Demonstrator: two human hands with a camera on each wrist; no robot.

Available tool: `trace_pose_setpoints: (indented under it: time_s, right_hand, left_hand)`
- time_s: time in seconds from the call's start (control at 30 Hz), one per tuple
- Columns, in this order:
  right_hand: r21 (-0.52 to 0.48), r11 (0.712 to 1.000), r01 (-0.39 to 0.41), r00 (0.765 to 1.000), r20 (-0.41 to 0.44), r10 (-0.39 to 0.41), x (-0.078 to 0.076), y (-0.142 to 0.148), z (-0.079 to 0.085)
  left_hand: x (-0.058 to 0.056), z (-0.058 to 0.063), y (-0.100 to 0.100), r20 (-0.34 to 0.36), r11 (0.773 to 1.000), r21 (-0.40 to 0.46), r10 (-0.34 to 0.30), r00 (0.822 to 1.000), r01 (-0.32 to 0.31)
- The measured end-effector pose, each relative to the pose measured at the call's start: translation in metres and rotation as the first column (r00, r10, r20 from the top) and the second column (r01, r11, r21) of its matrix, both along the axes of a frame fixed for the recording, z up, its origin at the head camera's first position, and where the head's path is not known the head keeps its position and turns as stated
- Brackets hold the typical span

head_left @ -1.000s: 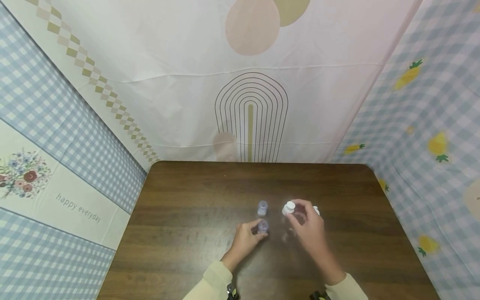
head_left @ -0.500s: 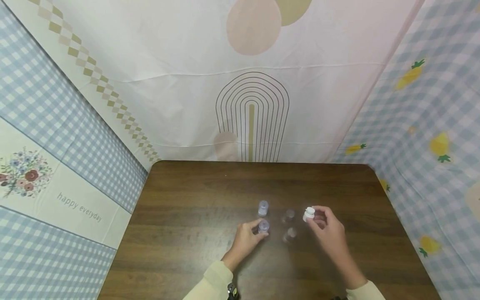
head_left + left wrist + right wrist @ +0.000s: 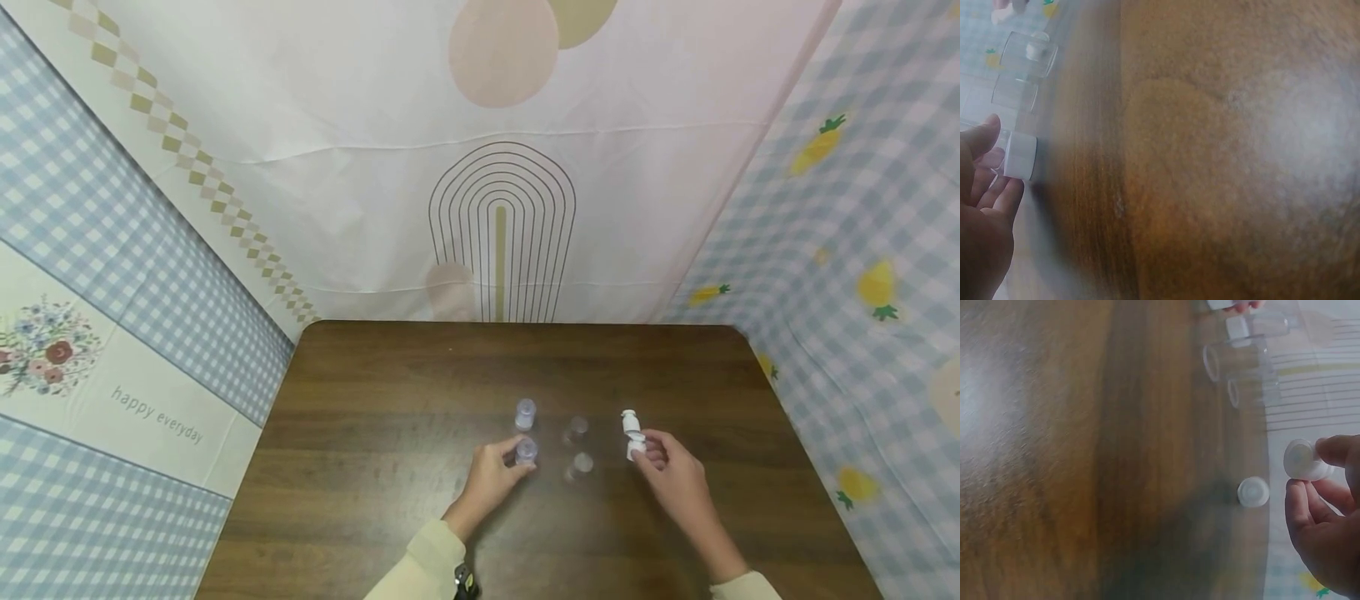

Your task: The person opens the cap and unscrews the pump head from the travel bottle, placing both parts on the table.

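In the head view my left hand (image 3: 487,479) grips a small clear container (image 3: 527,451) between thumb and fingers; the left wrist view shows its white base (image 3: 1021,156). A similar clear container (image 3: 526,412) stands just behind. To the right, my right hand (image 3: 675,479) pinches a small white bottle-like piece (image 3: 636,448), whose round underside (image 3: 1302,461) shows in the right wrist view. Behind it stands a second white piece (image 3: 631,421) with a narrower top. Whether the held white piece touches the table cannot be told.
Between the hands stand two clear cylinders, the farther cylinder (image 3: 577,426) and the nearer cylinder (image 3: 582,462). Everything rests on a brown wooden table (image 3: 375,500). Patterned cloth (image 3: 360,233) hangs behind and at both sides.
My right hand has moved right and toward the front with a white piece, away from the two clear cylinders. My left hand keeps its grip in the same place.
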State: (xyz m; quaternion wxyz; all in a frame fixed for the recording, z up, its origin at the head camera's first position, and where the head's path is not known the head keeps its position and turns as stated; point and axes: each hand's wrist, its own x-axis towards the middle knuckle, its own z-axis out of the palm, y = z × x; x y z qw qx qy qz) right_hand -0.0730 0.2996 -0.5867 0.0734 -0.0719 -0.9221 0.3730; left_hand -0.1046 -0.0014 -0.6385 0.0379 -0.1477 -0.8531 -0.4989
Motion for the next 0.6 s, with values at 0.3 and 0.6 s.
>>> trace_pose_setpoints:
  time_s: [0.3, 0.6]
  right_hand:
    - [0.057, 0.998, -0.008, 0.999, 0.047, 0.006, 0.0, 0.007, -0.014]
    - [0.075, 0.997, -0.035, 0.993, 0.118, 0.026, -0.004, 0.012, -0.025]
  left_hand:
    - [0.0, -0.001, 0.0, 0.005, 1.0, -0.008, 0.016, 1.0, -0.016]
    - [0.0, -0.001, 0.001, 0.02, 1.0, 0.015, 0.002, 1.0, -0.002]
